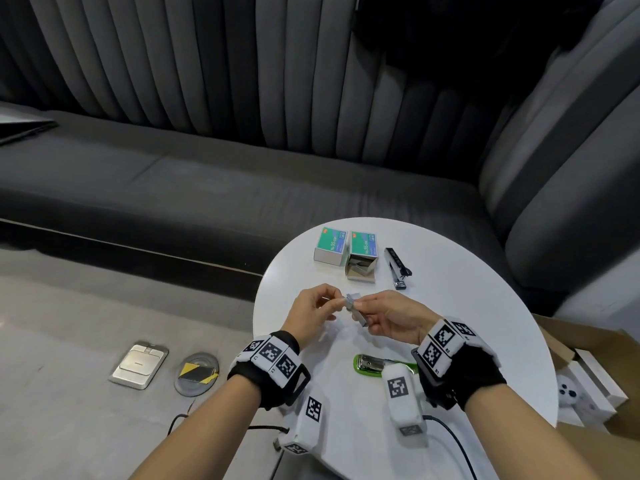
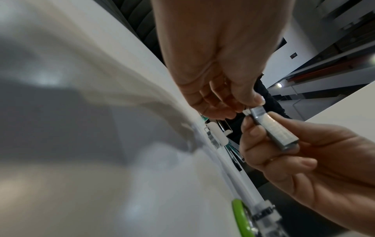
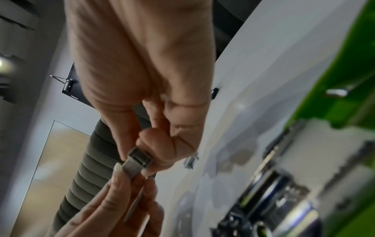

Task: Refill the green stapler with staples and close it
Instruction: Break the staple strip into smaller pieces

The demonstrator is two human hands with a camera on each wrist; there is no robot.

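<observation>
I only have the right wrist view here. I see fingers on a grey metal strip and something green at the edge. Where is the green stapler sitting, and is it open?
Observer: The green stapler lies open on the white table, near the person, under the right wrist.
Operator: Which hand has the staples?
Observer: Both. The right hand grips the staple strip along its length; the left hand pinches its far end.
Operator: Any spare staples around?
Observer: Yes, an open staple box sits at the table's far side beside a closed box and a black stapler.
</observation>
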